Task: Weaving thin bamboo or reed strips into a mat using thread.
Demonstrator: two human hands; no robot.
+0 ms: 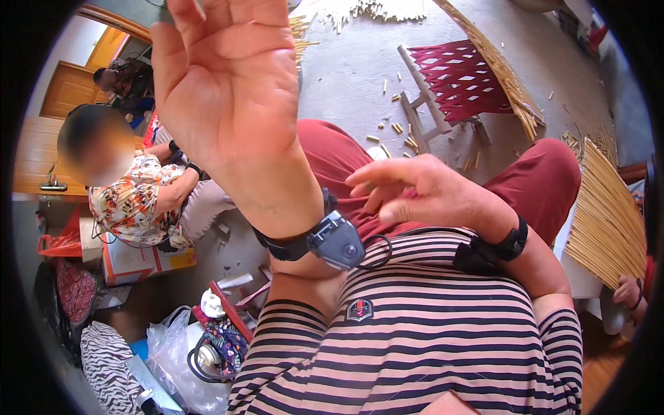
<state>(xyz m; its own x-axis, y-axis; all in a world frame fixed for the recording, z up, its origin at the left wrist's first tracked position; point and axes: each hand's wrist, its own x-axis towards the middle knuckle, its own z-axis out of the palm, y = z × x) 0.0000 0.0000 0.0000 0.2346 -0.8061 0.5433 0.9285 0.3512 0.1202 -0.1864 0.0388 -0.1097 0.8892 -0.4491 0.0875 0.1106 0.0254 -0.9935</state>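
Red trousers (339,155) and a pink-and-black striped shirt (415,332) fill the lower middle of the head view. The left hand (225,90) is raised close to the camera, palm open, fingers spread and cut off by the top edge, holding nothing; it hides much of the floor behind. The right hand (415,190) rests loosely curled at the waist, fingers apart, empty. Both wrists wear black straps. Pale bamboo splints (609,221) fan out at the right edge, partly cropped. A red woven stool (460,83) stands on the grey concrete floor (346,76), which lies littered with short offcuts. A seated person in a floral top (135,200) works at the left.
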